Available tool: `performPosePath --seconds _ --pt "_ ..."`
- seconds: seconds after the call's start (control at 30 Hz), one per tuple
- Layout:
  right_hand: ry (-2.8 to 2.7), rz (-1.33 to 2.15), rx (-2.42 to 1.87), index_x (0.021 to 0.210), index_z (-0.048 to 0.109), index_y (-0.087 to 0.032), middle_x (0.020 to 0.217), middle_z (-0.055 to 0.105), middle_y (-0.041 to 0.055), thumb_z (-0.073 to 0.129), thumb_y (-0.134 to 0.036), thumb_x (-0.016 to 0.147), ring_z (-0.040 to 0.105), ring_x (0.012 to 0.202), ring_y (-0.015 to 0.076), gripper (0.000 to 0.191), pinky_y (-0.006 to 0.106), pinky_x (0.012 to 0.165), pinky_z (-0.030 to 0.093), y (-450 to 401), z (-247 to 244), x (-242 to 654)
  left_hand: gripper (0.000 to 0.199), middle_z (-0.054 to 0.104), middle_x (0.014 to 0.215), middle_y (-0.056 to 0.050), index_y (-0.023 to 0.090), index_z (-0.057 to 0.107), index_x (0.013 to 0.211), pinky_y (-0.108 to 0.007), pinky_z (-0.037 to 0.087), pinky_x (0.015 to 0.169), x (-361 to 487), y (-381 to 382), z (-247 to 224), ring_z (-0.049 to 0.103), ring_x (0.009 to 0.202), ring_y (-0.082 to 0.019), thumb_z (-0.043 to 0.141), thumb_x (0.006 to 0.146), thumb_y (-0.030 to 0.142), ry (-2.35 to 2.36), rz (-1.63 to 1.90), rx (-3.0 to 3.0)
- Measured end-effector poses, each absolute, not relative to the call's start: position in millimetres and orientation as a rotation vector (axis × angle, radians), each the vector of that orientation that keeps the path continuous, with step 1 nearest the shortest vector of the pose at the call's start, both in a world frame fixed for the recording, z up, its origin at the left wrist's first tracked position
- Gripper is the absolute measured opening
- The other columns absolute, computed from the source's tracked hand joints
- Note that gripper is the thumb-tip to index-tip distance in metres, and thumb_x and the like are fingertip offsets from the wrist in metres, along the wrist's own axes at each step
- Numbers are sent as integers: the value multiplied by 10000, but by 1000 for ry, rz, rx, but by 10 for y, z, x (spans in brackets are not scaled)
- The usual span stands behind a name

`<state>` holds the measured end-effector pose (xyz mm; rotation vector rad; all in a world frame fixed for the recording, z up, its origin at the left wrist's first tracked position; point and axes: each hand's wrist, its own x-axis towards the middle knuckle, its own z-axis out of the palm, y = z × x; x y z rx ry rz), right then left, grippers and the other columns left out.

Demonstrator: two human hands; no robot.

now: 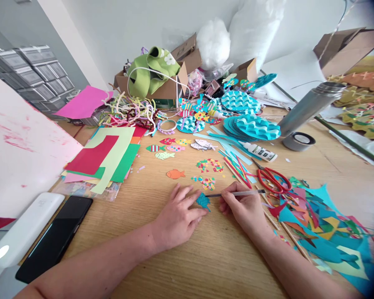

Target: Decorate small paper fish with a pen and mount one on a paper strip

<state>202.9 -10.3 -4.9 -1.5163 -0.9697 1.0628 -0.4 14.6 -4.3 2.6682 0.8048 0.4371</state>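
A small blue paper fish (202, 201) with dark drawn lines lies on the wooden table in front of me. My left hand (180, 211) rests flat with its fingers apart, the fingertips touching the fish's left and lower edges. In my right hand (243, 205) a pen (246, 192) with a clear barrel is gripped, and its dark tip meets the fish's upper right side. Just beyond lie an orange paper fish (175, 174), small round paper dots (207, 183) and tiny cut paper bits (210, 165).
Red-handled scissors (274, 180), a glue bottle (258, 151) and colourful paper scraps (324, 224) lie to the right. Coloured paper sheets (106, 153) and a black phone (54, 238) are at left. Tape (298, 141), a steel flask (311, 109) and blue wavy discs (252, 126) stand farther back.
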Motion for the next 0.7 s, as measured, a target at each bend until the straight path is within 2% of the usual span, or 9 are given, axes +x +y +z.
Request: performPosePath --seconds 0.27,0.47,0.7 --pt "-950 1033 -1509 620 541 -229 440 607 -3 683 -391 707 541 357 150 232 239 356 438 -118 -51 2036 261 544 1386 -71 287 704 1113 -580 283 1115 0 145 -38 386 1343 -289 515 941 233 807 440 2668" --pt "-983 1004 -1534 637 558 -215 435 601 -7 683 -349 720 519 344 132 200 210 332 391 -138 -73 2042 263 537 1393 -68 289 701 1114 -582 279 1116 -2 144 -49 385 1343 -285 507 946 233 803 449 2666" --pt "-1000 1015 -1545 615 529 -227 420 595 -2 676 -397 703 510 325 135 242 218 322 391 -108 -17 2020 259 540 1388 -67 290 703 1110 -576 281 1116 -1 144 -58 388 1337 -281 519 939 228 804 466 2667"
